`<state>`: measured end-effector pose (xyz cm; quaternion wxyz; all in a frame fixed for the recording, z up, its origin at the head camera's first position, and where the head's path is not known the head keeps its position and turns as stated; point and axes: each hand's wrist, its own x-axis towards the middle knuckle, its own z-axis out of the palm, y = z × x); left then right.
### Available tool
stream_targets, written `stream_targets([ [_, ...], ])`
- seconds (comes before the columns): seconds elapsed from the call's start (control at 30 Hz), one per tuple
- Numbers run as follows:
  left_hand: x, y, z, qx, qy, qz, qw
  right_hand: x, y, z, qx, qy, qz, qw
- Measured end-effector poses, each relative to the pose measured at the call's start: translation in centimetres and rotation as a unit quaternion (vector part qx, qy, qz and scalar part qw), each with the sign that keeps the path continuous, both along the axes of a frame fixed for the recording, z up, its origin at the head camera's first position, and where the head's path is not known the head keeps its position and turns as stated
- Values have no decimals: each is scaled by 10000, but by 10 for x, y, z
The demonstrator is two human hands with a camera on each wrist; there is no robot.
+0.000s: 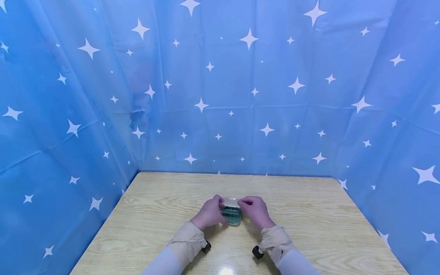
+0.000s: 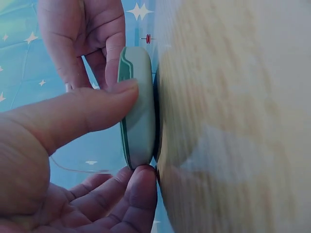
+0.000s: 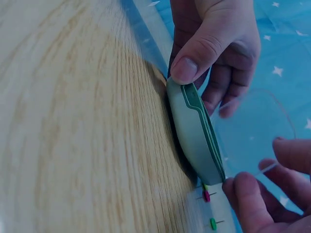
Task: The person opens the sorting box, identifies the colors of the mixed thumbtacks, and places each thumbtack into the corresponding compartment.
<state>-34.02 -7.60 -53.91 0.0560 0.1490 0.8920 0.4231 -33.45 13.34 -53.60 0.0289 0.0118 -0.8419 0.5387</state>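
A small green pill box with several compartments lies on the table, its clear lid swung up on the far side. My left hand grips the box from the left. In the left wrist view its thumb presses the near side wall, and its fingers curl round at the far end. On the right, my right hand pinches the edge of the clear lid between thumb and fingers, as the right wrist view shows. From the side, the box body looks pale green with a darker green rim.
The wood-grain table reaches back to a blue curtain with white stars. Coloured pins, one magenta and one green, show near the table's edge. Small black devices are strapped at both wrists.
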Motion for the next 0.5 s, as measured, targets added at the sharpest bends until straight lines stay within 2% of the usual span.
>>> stream_targets([
  [0.1, 0, 1, 0, 110, -8, 95, 9999, 0, 1, -1, -326, -136, -121, 9993],
  [0.2, 0, 1, 0, 38, 155, 11, 9999, -1, 2, -3, -576, -238, -166, 9979],
  [0.37, -1, 2, 0, -508, 538, -331, 9967, -1, 0, -6, -764, -291, -66, 9966],
  [0.5, -2, 3, 0, -991, 651, -414, 9921, -1, -2, -7, -886, -269, 78, 9957],
])
